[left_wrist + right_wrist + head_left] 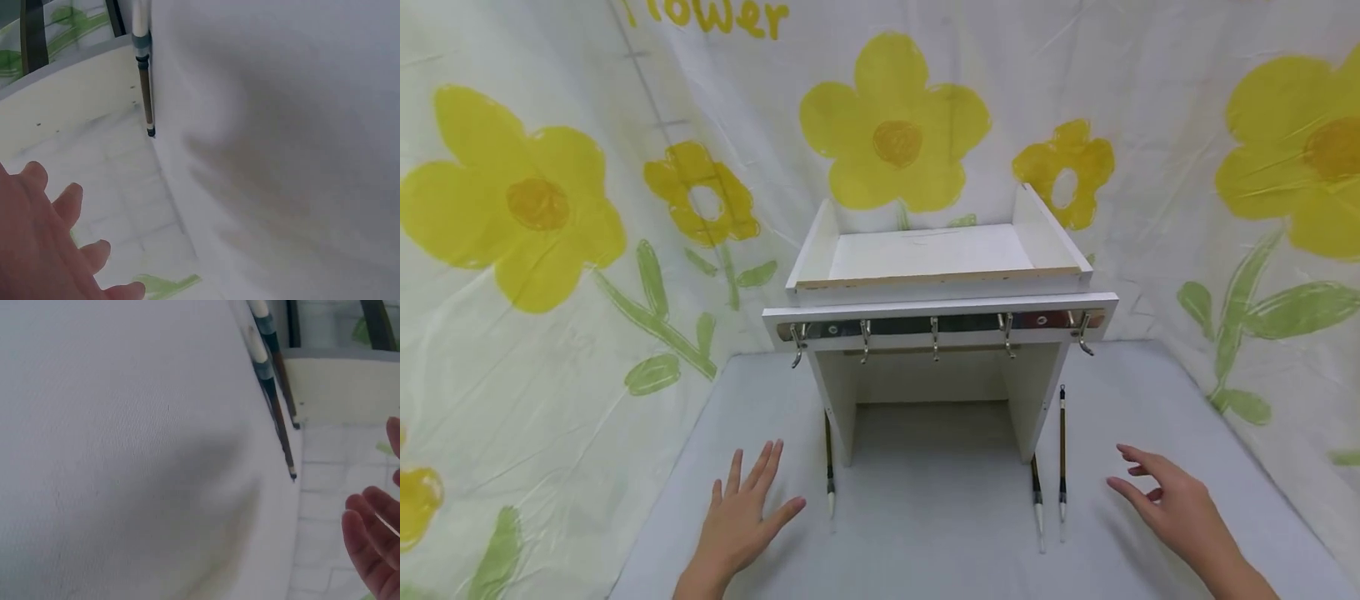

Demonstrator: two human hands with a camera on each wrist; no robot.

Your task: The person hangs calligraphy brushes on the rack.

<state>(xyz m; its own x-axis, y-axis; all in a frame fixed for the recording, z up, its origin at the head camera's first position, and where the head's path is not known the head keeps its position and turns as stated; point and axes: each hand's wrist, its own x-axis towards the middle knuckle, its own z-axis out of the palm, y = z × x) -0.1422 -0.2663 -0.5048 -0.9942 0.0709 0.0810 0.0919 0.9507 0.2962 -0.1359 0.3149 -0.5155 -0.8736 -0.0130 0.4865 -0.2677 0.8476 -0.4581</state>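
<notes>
My left hand (pixel 739 521) hovers over the table's left side with its fingers spread, holding nothing. Nearest to it is one calligraphy brush (pixel 830 471), lying beside the left leg of a white shelf with its pale bristles toward me. My right hand (pixel 1180 508) is above the table on the right, fingers loosely bent and empty. To its left lie two more brushes: an outer calligraphy brush (pixel 1062 450) and an inner calligraphy brush (pixel 1037 500) close by the shelf's right leg. In the right wrist view both brushes (pixel 275 406) lie side by side, apart from the fingers.
The white shelf (pixel 940 290) stands at the back middle, with an open tray top and a front rail carrying several metal hooks (pixel 935 337). Behind it hangs a white curtain (pixel 745 92) painted with yellow flowers. The grey-white table (pixel 925 517) narrows toward the back.
</notes>
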